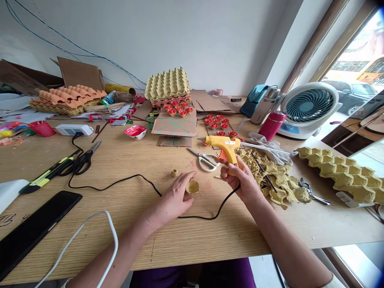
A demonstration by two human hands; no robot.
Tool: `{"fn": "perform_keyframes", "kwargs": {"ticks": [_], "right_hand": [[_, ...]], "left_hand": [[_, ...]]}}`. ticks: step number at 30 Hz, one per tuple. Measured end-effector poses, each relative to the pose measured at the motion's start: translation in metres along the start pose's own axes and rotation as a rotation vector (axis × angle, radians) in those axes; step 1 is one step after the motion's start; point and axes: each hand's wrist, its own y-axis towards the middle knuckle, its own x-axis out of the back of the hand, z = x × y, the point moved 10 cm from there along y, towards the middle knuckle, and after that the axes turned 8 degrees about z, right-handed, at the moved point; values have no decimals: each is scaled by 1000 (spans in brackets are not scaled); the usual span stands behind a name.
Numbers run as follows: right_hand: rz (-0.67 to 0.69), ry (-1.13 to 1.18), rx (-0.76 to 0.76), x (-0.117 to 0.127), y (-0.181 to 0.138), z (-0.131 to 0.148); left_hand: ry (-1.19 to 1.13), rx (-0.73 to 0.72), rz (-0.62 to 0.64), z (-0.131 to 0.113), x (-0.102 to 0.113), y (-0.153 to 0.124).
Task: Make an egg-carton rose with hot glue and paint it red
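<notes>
A person sits at a cluttered wooden surface point(126, 160). The right hand point(240, 180), its grip clamped around the handle, holds a yellow glue gun point(225, 146) upright, nozzle pointing to nine o'clock. At nine o'clock of it, the left hand point(175, 194) rests fingertips on a small egg-carton cup point(192, 187), grip apart. The cup looks light, thin and crushable, best pinched gently at its rim.

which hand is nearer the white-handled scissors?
Right. The right hand grips the yellow glue gun just right of the white-handled scissors. The left hand sits lower left of them, fingers on a small cardboard cup.
</notes>
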Motion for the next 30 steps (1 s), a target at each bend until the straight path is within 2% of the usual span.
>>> {"fn": "perform_keyframes", "kwargs": {"ticks": [7, 13, 16, 18, 21, 23, 26, 30], "right_hand": [[71, 45, -30, -11, -4, 5], [112, 150, -18, -12, -4, 5], [112, 157, -13, -12, -5, 6], [107, 162, -5, -12, -6, 8], [99, 182, 1, -12, -7, 9], [105, 216, -6, -13, -8, 8], [119, 270, -31, -15, -9, 4], [124, 304, -64, -14, -9, -1]], "left_hand": [[59, 17, -95, 9, 2, 2], [24, -16, -26, 2, 3, 0], [41, -52, -46, -4, 13, -1], [60, -65, -132, -2, 29, -1], [78, 6, -313, 20, 57, -1], [91, 84, -386, 40, 70, -1], [110, 176, -377, 63, 74, 2], [151, 200, -304, 71, 67, 8]]}}
